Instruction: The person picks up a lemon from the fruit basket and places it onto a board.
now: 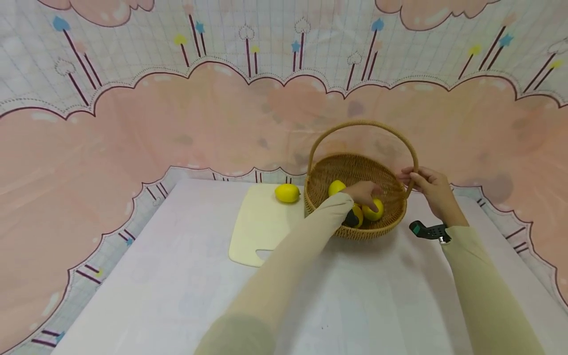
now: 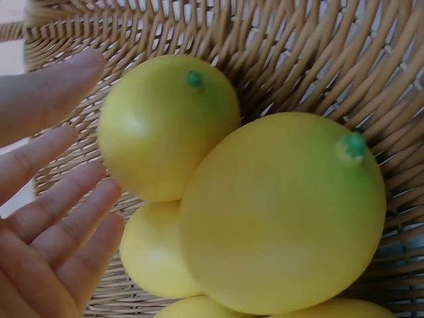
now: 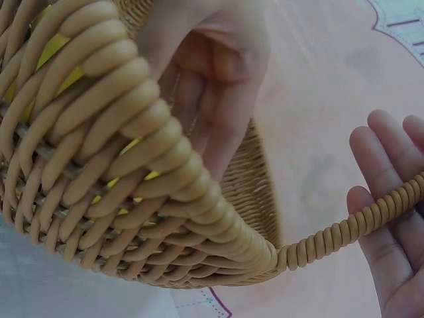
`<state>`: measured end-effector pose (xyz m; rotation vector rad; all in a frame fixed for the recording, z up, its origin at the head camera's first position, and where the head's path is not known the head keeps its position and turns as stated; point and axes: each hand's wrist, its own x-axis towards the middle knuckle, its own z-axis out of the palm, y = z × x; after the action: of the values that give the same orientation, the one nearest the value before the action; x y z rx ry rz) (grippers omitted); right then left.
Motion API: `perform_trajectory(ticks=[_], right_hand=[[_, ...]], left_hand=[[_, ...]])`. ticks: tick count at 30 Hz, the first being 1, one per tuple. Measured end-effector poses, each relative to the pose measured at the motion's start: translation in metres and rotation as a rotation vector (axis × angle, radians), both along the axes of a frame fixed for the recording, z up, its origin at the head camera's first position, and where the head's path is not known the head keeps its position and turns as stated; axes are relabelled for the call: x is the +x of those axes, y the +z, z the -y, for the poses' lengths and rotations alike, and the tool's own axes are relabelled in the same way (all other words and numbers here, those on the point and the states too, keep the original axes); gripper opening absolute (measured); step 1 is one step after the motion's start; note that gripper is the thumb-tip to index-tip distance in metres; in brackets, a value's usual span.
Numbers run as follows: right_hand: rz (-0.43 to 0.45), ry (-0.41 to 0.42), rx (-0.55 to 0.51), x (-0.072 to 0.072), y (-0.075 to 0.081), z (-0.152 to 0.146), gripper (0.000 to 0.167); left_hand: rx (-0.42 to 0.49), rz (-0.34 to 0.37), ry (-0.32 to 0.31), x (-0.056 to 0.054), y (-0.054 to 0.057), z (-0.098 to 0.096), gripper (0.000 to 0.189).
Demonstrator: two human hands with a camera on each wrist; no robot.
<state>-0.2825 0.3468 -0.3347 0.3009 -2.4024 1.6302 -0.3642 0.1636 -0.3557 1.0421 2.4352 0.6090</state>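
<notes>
A woven wicker basket (image 1: 368,231) with a tall arched handle (image 1: 364,122) stands at the back of the table. Several yellow lemons lie inside; in the left wrist view a large lemon (image 2: 285,218) and another lemon (image 2: 169,126) show green stem tips. My left hand (image 1: 365,191) reaches down into the basket just above the lemons, its fingers extended beside them and holding nothing. At the basket's right side my right hand (image 1: 434,190) holds the lower end of the handle between thumb and fingers.
Left of the basket lies a cream cutting board (image 1: 264,222) with a cut-out grip. One lemon (image 1: 287,193) rests on its far right part. A patterned pink cloth (image 1: 222,118) hangs behind the white table (image 1: 155,281). A black strap device (image 1: 428,230) is on the right wrist.
</notes>
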Motion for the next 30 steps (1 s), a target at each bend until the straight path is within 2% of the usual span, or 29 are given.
perform_trajectory(ticks=[6,14,17,21,25,30], right_hand=[[0.002,-0.007,-0.007,0.002,0.0,0.0,0.037],[0.001,-0.011,0.037,0.003,0.001,0.0,0.04],[-0.006,-0.002,0.039,0.002,0.003,-0.001,0.04],[-0.008,0.023,-0.004,0.001,0.003,-0.002,0.032],[0.015,0.019,-0.02,0.0,0.002,-0.002,0.026],[0.043,-0.026,-0.014,0.001,0.0,0.0,0.035]], left_hand=[[-0.078,-0.066,-0.043,0.002,-0.006,-0.003,0.057],[-0.098,-0.067,-0.022,0.015,0.004,0.004,0.058],[-0.103,-0.093,-0.021,0.016,0.005,0.005,0.056],[-0.105,-0.115,-0.026,0.014,0.004,0.005,0.058],[-0.12,-0.106,-0.011,0.014,0.002,0.007,0.056],[-0.121,-0.095,-0.005,0.016,0.001,0.008,0.055]])
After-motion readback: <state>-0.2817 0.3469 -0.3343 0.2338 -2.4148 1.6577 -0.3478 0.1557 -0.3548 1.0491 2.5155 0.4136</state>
